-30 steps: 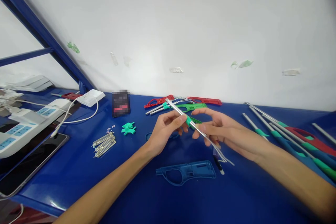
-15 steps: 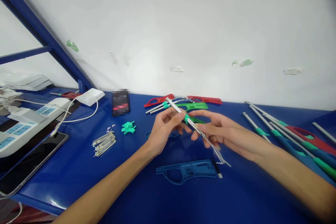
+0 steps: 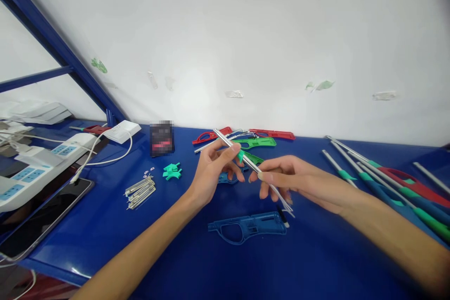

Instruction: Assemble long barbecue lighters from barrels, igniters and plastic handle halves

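Observation:
A silver metal lighter tube (image 3: 253, 167), with a green plastic piece (image 3: 240, 155) on it, is held aslant above the table. My left hand (image 3: 211, 168) pinches its upper part between thumb and fingers. Lower down, my right hand (image 3: 295, 176) closes on the tube's other end, where white wires (image 3: 287, 206) trail out. Below both hands lies a blue lighter casing half (image 3: 263, 223), with a small black and white part at its right end. Another blue casing piece (image 3: 227, 177) is partly hidden behind my fingers.
Red (image 3: 276, 134) and green casings (image 3: 260, 142) with tubes lie by the wall. Green pieces (image 3: 172, 171) and thin metal parts (image 3: 140, 192) are heaped on the left, near a phone (image 3: 45, 220) and a power strip (image 3: 38, 168). Several assembled lighters (image 3: 397, 187) lie on the right.
Both hands have shifted slightly left with the tube between them. My right hand has drawn back a little along the tube, uncovering more of its middle.

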Available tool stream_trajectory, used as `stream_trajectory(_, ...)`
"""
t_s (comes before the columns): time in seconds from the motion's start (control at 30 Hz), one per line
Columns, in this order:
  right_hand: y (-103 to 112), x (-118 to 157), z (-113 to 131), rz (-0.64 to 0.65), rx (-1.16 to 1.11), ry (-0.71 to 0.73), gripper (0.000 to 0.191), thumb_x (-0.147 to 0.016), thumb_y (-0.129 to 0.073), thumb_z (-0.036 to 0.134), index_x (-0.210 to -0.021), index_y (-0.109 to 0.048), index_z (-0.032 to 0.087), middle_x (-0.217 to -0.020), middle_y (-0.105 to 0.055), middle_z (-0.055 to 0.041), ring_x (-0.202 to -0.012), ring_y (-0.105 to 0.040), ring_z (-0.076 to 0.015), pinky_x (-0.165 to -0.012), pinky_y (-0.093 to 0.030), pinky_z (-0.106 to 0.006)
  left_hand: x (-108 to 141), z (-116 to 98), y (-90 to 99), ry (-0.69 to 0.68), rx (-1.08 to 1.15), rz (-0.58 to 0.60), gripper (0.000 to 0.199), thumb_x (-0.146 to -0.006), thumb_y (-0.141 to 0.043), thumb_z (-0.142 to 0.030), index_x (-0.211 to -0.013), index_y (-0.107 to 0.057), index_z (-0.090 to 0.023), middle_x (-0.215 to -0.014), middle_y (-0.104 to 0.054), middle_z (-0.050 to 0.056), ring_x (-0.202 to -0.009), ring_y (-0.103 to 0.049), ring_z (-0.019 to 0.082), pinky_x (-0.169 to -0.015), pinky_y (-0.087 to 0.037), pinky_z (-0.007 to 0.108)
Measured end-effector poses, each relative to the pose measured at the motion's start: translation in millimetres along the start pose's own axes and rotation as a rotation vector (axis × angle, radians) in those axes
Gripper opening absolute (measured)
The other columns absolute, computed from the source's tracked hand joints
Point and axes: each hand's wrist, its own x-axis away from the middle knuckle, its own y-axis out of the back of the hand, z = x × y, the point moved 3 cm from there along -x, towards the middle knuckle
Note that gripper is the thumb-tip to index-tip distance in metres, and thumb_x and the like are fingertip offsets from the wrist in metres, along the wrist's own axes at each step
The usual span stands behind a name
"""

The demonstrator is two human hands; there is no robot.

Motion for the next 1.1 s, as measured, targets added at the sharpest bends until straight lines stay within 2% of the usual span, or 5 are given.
stream_trajectory(0.23, -15, 6, 12, 0.019, 0.137, -0.040, 0.042, -0.094, -0.077, 0.061, -0.110, -0.082, 0.023, -0.079, -0.072, -0.0039, -0.070, -0.056, -0.0156, -0.058, -0.036, -0.027, 47, -17, 17.5, 0.064, -0.035, -0.206, 0.038, -0.088, -0.084, -0.051, -0.095, -0.068, -0.017, -0.069, -0.066, -0.001, -0.052, -0.069, 0.013, -0.046, -0.041, 0.018)
stream_trajectory(0.57, -50, 7, 1, 0.080, 0.322, -0.163, 0.027, -0.102, -0.067, 0.054, -0.094, -0.080, 0.032, -0.073, -0.069, 0.0050, -0.061, -0.052, -0.0114, -0.051, -0.032, -0.025, 156, 6, 34.7, 0.342, -0.075, -0.618, 0.048, -0.082, -0.084, -0.062, -0.091, -0.074, -0.016, -0.069, -0.070, 0.004, -0.051, -0.061, 0.012, -0.041, -0.029, 0.014)
stream_trajectory(0.8, -58, 6, -6, 0.080, 0.398, -0.173, 0.035, -0.098, -0.068, 0.065, -0.119, -0.077, 0.038, -0.095, -0.074, 0.0035, -0.070, -0.065, -0.0145, -0.054, -0.045, -0.024, 173, 3, 63.0, 0.390, -0.173, -0.660, 0.055, -0.075, -0.086, -0.070, -0.087, -0.077, -0.016, -0.069, -0.070, 0.005, -0.051, -0.056, 0.011, -0.040, -0.030, 0.015)
stream_trajectory(0.97, -60, 5, -10, 0.020, 0.486, -0.102, 0.020, -0.099, -0.069, 0.054, -0.114, -0.077, 0.045, -0.099, -0.076, 0.0069, -0.091, -0.071, -0.0182, -0.064, -0.048, -0.025, 176, -7, 73.9, 0.450, -0.290, -0.621, 0.052, -0.079, -0.082, -0.068, -0.092, -0.079, -0.018, -0.057, -0.062, 0.001, -0.048, -0.041, 0.008, -0.043, -0.025, 0.017)
stream_trajectory(1.1, -65, 1, -15, -0.020, 0.560, -0.031, 0.018, -0.104, -0.062, 0.052, -0.114, -0.076, 0.045, -0.102, -0.076, 0.0097, -0.090, -0.070, -0.0154, -0.071, -0.051, -0.025, 178, -9, 79.2, 0.473, -0.409, -0.596, 0.045, -0.073, -0.088, -0.063, -0.094, -0.082, -0.023, -0.074, -0.069, 0.002, -0.067, -0.055, 0.014, -0.053, -0.034, 0.019)
